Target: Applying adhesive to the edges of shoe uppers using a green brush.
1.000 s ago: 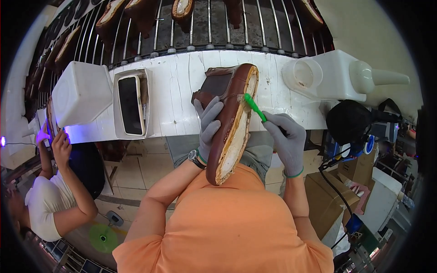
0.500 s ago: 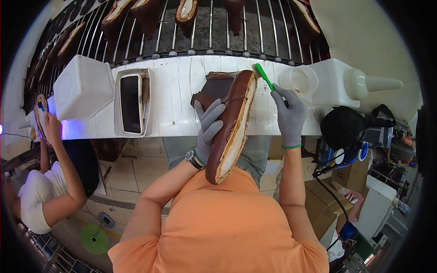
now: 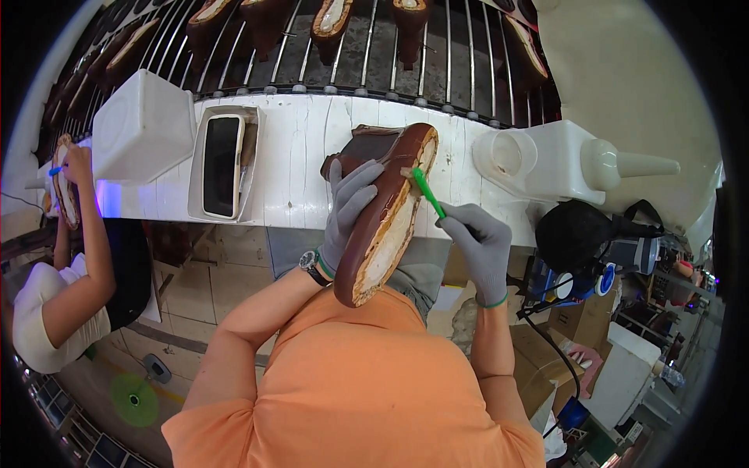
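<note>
My left hand (image 3: 349,207), in a grey glove, grips a dark brown leather shoe upper (image 3: 376,207) from its left side. The shoe is turned so its pale, unfinished underside faces up and right, with a tan rough rim; its toe end points toward me. In my gloved right hand (image 3: 477,242) is a small brush with a green handle (image 3: 425,189), pinched near the handle's end. The brush head rests at the shoe's rim, about midway along its length. Bristles are partly hidden by the handle.
Behind the white bench (image 3: 300,187) a roller conveyor (image 3: 374,54) carries several brown shoes. A tray with a phone (image 3: 224,165) and a white container (image 3: 144,129) stand left. To the right are a clear cup (image 3: 507,154) and a white bottle (image 3: 566,160). A co-worker (image 3: 74,304) sits left.
My right hand has brought the brush toward me along the shoe's rim, from its far end to about midway. The left hand still grips the shoe. The whole view has shifted slightly.
</note>
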### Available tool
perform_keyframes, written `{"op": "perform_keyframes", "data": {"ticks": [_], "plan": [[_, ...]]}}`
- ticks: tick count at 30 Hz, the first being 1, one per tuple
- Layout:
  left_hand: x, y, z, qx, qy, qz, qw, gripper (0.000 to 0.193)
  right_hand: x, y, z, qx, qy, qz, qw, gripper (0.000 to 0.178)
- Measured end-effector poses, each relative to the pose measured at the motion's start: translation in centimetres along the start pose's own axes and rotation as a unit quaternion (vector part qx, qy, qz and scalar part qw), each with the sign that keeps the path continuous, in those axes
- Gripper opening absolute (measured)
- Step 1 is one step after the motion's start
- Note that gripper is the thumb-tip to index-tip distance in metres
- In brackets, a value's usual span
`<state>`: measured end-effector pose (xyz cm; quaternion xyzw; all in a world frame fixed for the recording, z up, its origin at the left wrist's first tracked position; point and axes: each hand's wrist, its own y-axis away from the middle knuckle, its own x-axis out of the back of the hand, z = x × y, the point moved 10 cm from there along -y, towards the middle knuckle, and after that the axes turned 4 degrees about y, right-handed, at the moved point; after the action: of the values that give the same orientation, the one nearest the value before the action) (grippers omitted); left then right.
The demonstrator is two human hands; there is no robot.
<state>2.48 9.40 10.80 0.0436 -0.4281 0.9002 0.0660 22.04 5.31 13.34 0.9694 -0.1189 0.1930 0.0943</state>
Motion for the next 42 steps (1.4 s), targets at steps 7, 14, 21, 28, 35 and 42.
{"op": "perform_keyframes", "data": {"ticks": [7, 14, 21, 28, 35, 42], "plan": [[0.4, -1.9, 0.7, -0.004, 0.001, -0.028, 1.000, 0.059, -0.7, 2.7, -5.1, 0.103, 0.074, -0.019, 0.992, 0.024], [0.6, -3.7, 1.9, 0.013, -0.016, -0.071, 0.997, 0.066, -1.1, 4.6, -8.7, 0.204, 0.128, -0.028, 0.970, 0.029], [0.4, -6.2, 3.3, 0.025, -0.006, -0.110, 0.994, 0.068, -0.9, 5.8, -12.0, 0.291, 0.156, -0.037, 0.943, 0.035], [-0.7, -5.9, 2.9, 0.267, 0.147, -0.245, 0.920, 0.073, 0.2, 6.0, -15.2, 0.353, 0.180, -0.014, 0.918, 0.035], [-1.5, -8.2, 2.7, 0.271, 0.258, -0.393, 0.840, 0.085, 1.4, 4.6, -17.5, 0.400, 0.243, 0.016, 0.884, 0.033], [-4.8, -10.4, -0.5, 0.217, 0.242, -0.578, 0.749, 0.074, 3.6, 0.8, -19.5, 0.389, 0.317, 0.082, 0.861, 0.028]]}}
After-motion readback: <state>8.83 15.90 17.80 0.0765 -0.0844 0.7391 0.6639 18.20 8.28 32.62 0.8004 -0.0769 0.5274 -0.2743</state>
